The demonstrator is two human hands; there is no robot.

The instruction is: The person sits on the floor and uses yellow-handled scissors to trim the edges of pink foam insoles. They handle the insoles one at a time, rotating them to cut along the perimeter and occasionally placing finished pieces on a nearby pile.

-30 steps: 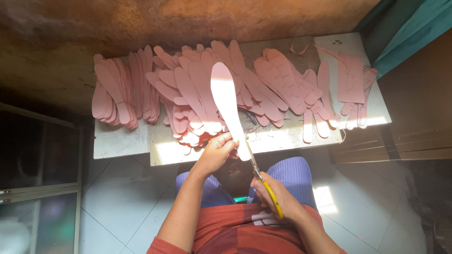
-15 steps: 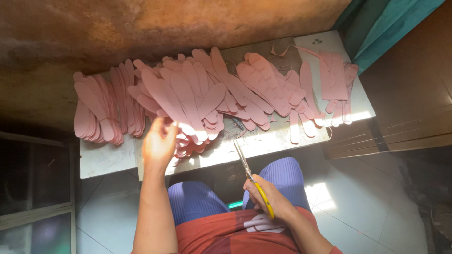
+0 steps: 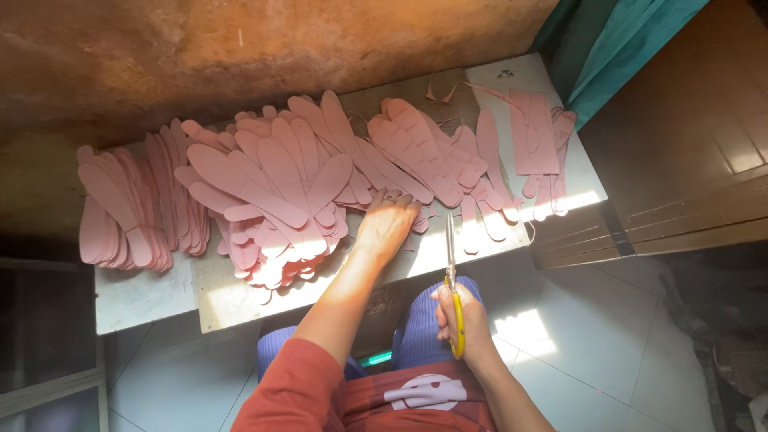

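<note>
A: Right hand (image 3: 466,318) low in the picture, over the lap, fingers wrapped round the yellow handles of the scissors (image 3: 453,272). The grip is pressed together on them, and the blades look shut.

B: Which way are they pointing?

A: Long axis almost straight up the picture, tips away from the person, toward the wall (image 3: 240,56). The tips reach over the near edge of the counter (image 3: 144,296), just right of the left hand (image 3: 388,224).

B: And that left hand?

A: Flat, palm down, fingers spread a little, resting on the pink cut-outs (image 3: 280,192). It pinches nothing that shows.

B: Any room around it?

A: Not much. The pink pieces fan out in overlapping heaps across most of the counter, long axes running mostly away from the person. Bare metal shows at the near left corner and along the sunlit near edge. A flat pink sheet (image 3: 534,132) lies at the far right, near the counter's right edge, beside a teal curtain (image 3: 624,48).
</note>
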